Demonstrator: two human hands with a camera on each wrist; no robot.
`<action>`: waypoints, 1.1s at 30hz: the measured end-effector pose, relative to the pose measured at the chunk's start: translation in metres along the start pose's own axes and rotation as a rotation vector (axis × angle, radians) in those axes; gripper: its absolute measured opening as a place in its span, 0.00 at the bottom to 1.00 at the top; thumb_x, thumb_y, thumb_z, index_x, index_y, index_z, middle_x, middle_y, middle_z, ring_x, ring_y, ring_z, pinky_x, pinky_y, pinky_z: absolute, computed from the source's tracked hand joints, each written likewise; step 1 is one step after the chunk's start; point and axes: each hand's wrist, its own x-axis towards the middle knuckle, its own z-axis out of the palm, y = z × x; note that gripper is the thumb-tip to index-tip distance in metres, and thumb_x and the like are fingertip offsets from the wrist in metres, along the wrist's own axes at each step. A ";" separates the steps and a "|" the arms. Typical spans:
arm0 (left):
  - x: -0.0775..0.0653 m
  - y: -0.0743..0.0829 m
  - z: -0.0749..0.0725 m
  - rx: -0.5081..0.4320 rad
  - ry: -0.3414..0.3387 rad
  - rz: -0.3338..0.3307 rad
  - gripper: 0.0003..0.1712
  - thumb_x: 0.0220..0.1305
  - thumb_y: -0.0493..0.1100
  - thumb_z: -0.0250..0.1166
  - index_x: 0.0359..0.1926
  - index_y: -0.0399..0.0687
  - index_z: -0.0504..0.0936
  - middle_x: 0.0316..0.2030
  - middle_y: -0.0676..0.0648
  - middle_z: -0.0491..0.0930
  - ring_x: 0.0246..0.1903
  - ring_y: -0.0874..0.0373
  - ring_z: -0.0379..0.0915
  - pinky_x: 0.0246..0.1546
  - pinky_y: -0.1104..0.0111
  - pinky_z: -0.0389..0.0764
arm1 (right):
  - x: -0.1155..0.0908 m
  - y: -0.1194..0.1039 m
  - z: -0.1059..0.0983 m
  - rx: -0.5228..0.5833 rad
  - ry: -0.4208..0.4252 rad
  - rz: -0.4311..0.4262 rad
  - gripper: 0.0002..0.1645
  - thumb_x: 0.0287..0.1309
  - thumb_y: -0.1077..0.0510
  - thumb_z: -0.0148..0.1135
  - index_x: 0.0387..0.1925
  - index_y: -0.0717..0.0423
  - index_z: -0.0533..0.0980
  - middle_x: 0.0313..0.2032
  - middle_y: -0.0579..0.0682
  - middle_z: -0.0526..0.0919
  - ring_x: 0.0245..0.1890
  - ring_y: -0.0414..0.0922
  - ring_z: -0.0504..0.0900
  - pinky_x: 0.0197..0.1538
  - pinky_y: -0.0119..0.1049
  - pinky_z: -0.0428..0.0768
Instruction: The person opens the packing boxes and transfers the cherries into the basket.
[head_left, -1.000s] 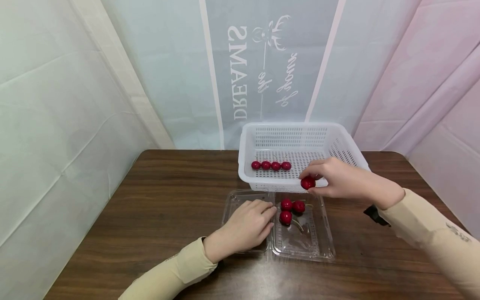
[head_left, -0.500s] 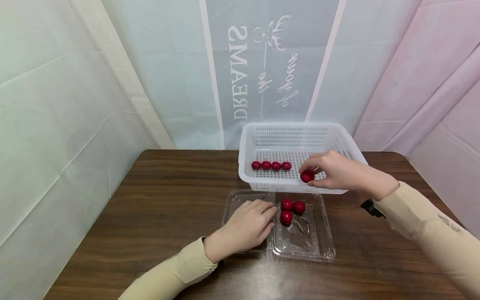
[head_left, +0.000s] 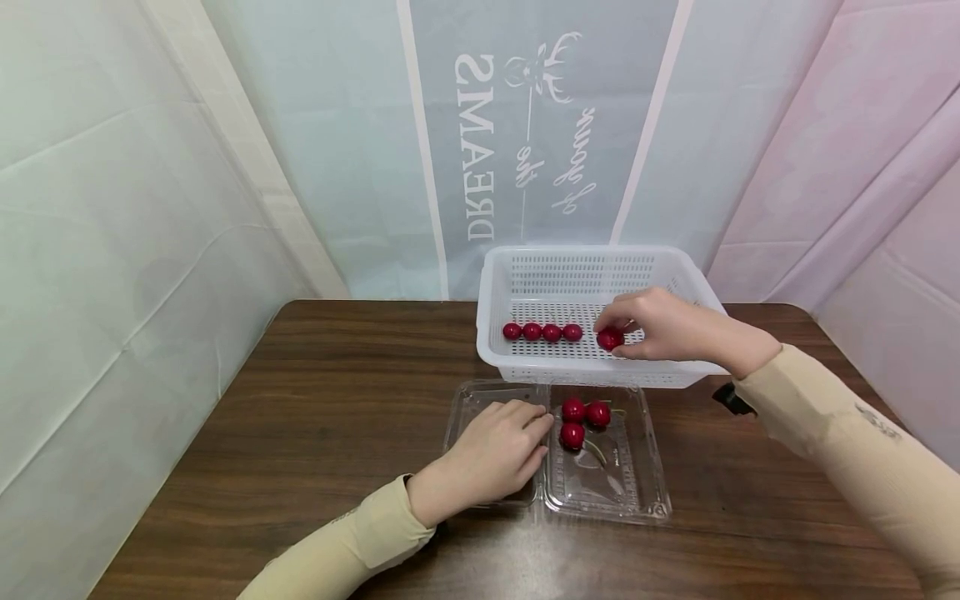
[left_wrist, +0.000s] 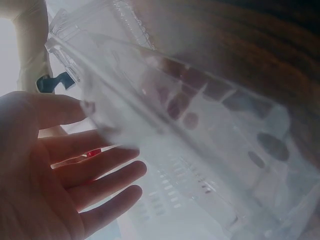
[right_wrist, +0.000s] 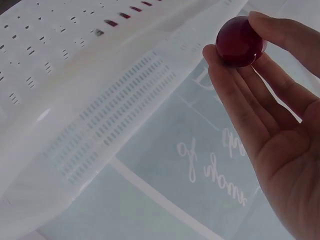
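Note:
Between thumb and fingertips my right hand point(head_left: 663, 325) pinches a dark red cherry point(head_left: 610, 338), held inside the white perforated basket point(head_left: 637, 367). Left of it, several cherries point(head_left: 552, 332) lie in a straight row on the basket floor. The right wrist view shows the pinched cherry point(right_wrist: 241, 42) round and glossy, with the thumb on one side and fingers on the other. My left hand point(head_left: 495, 450) rests over the left half of a clear plastic clamshell box point(head_left: 652, 467), fingers extended near its hinge. Three stemmed cherries point(head_left: 573, 409) sit in the box's right half.
The basket stands at the back of the brown wooden table point(head_left: 337, 400), directly behind the clamshell. A printed grey-blue cloth point(head_left: 525, 150) hangs behind the table. White curtains point(head_left: 135, 250) flank both sides.
My right hand has carried the cherry from over the basket's front rim back and down into the basket, toward the row's right end. My left hand has stayed in place.

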 end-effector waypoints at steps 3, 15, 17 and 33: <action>0.000 0.000 0.001 -0.002 0.005 0.002 0.19 0.62 0.50 0.61 0.51 0.48 0.81 0.49 0.51 0.80 0.50 0.58 0.74 0.46 0.66 0.76 | 0.003 0.003 0.000 0.005 -0.019 0.024 0.16 0.40 0.67 0.72 0.37 0.57 0.82 0.36 0.48 0.85 0.34 0.40 0.83 0.39 0.35 0.83; -0.001 -0.001 0.001 -0.003 0.015 0.001 0.19 0.61 0.50 0.62 0.50 0.47 0.81 0.49 0.50 0.80 0.50 0.57 0.74 0.46 0.66 0.76 | 0.017 0.020 0.002 -0.001 -0.071 0.060 0.15 0.41 0.66 0.72 0.36 0.55 0.82 0.34 0.46 0.85 0.35 0.41 0.84 0.40 0.38 0.83; -0.001 -0.001 0.002 -0.002 0.018 0.003 0.19 0.61 0.50 0.62 0.50 0.47 0.81 0.48 0.50 0.80 0.50 0.57 0.75 0.45 0.66 0.76 | 0.019 0.022 0.002 0.009 -0.080 0.068 0.15 0.42 0.66 0.71 0.36 0.55 0.82 0.33 0.47 0.85 0.35 0.42 0.84 0.40 0.38 0.83; -0.001 -0.001 0.002 -0.004 0.020 0.005 0.19 0.61 0.50 0.62 0.51 0.48 0.81 0.49 0.51 0.80 0.50 0.58 0.74 0.45 0.66 0.76 | 0.037 0.036 0.003 0.090 -0.151 0.135 0.15 0.45 0.66 0.70 0.39 0.58 0.81 0.34 0.50 0.86 0.36 0.45 0.84 0.42 0.42 0.83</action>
